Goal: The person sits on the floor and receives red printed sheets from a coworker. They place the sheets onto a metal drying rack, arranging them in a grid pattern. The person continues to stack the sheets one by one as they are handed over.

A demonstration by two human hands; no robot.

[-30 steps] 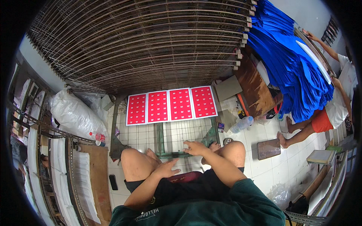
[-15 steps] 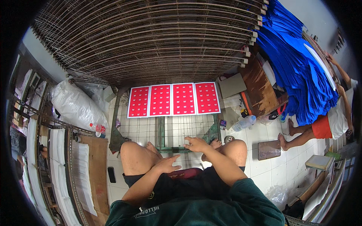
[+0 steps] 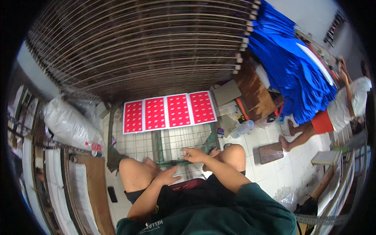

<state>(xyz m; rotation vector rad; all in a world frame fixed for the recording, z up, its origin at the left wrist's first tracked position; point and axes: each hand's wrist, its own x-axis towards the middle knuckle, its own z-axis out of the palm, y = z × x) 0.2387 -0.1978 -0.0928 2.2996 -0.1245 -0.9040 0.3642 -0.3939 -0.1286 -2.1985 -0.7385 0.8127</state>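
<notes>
My left hand (image 3: pixel 168 176) hovers by my left thigh, fingers spread and holding nothing. My right hand (image 3: pixel 194 155) is in front of my right knee, palm down, fingers stretched out and loosely bent, also with nothing in it. Beyond both hands, several red printed sheets (image 3: pixel 178 111) with white borders lie side by side in a row on a wire rack tray (image 3: pixel 133 147) with a green frame. A gap separates the hands from the sheets. The tray's near green bar is closest to my right hand.
Many raised wire trays (image 3: pixel 141 51) hang over the far side. Blue material (image 3: pixel 290 66) is heaped at right, where a co-worker (image 3: pixel 340 105) stands. A plastic-wrapped bundle (image 3: pixel 70 121) and shelving line the left. A phone (image 3: pixel 112 194) and brown block (image 3: pixel 271 152) are on the floor.
The whole view has tilted and shifted, so the rack and sheets sit lower and further left. Both hands keep nearly the same pose and stay empty.
</notes>
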